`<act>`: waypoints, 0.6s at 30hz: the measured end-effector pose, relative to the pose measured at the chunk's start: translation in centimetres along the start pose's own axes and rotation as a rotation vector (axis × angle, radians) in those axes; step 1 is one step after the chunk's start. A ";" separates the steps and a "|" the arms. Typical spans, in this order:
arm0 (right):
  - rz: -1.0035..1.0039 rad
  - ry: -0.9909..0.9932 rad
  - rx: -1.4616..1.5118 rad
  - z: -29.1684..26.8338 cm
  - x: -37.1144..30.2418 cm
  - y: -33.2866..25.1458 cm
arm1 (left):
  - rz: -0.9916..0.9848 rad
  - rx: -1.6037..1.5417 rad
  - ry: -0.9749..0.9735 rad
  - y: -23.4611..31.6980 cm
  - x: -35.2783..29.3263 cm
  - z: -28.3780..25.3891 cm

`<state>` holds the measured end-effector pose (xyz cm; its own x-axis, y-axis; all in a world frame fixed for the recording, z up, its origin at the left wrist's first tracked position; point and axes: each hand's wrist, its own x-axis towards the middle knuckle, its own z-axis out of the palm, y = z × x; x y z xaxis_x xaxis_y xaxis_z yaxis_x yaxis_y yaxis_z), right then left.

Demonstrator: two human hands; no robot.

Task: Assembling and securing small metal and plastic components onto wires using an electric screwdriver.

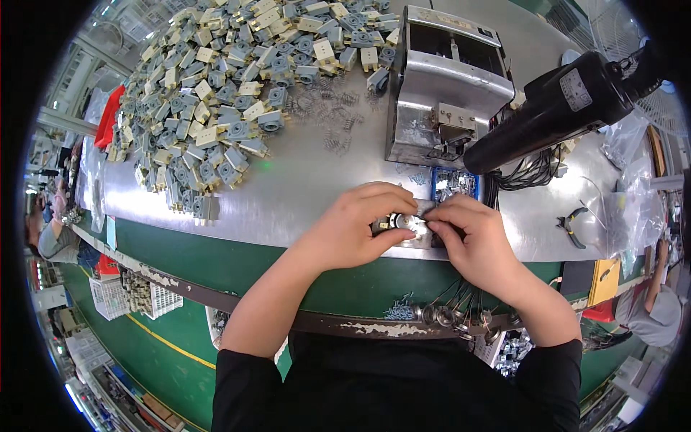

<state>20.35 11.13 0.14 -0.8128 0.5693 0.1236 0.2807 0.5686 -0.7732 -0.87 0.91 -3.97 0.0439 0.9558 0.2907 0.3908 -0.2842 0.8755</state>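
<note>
round-faced assembly (406,222) is looking part-built; the left hand (360,222) is pinching it, the right hand (475,234) is bunching fingertips alongside, any grip hidden; housings (207,136) are lying heaped.

The table (309,191) has a shiny metal top, a green strip (209,259) along the front and a brown edge with chipped paint. A large heap of grey and cream parts (209,101) covers the back left, with loose coil springs (338,122) just beside it. Right of these stands a metal machine (446,86); in front of it sits a blue tray (434,186) of small metal pieces. Pliers (571,227) lie farther right, near clear plastic bags (635,216). Small bluish screws (400,309) lie scattered on the green strip.
</note>
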 end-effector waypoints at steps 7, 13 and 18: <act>-0.014 -0.088 0.005 -1.1 1.8 0.7 | -0.014 -0.028 -0.017 -0.2 0.1 -0.3; -0.054 -0.156 -0.001 -2.1 2.4 0.9 | 0.039 -0.038 0.033 -0.4 0.1 -0.1; -0.070 -0.073 -0.014 -2.2 2.5 -0.2 | 0.014 -0.047 0.004 -0.6 -0.3 -0.2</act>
<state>19.34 13.77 1.93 -0.8657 0.4833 0.1303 0.2292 0.6141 -0.7552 -1.34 0.82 -4.49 0.0453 0.9515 0.3042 0.3465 -0.3006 0.8886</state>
